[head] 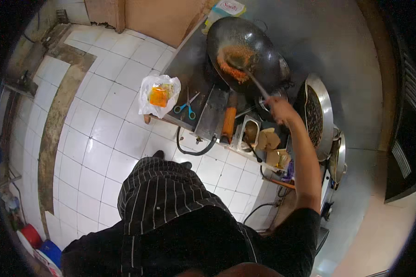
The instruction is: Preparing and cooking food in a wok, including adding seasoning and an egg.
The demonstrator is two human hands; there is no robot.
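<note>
My right hand [280,110] is closed around the handle of a long metal ladle [260,85]. The ladle's head rests in an orange-red minced or paste-like food [233,65] in a large dark wok [260,45]. The wok is tilted on the stove. My left hand is out of view. Left of the wok, teal-handled scissors [185,107] lie with their blades apart on the metal counter. Beside them, at the counter's corner, an orange packet [159,95] sits on a white plastic bag [145,90].
A wide metal pan of dark contents [327,104] and a smaller pan [340,155] stand at the right. Along the counter's near edge are a wooden handle [229,121], a metal container [251,131] and brown pieces [272,139]. A black hose [196,152] hangs below.
</note>
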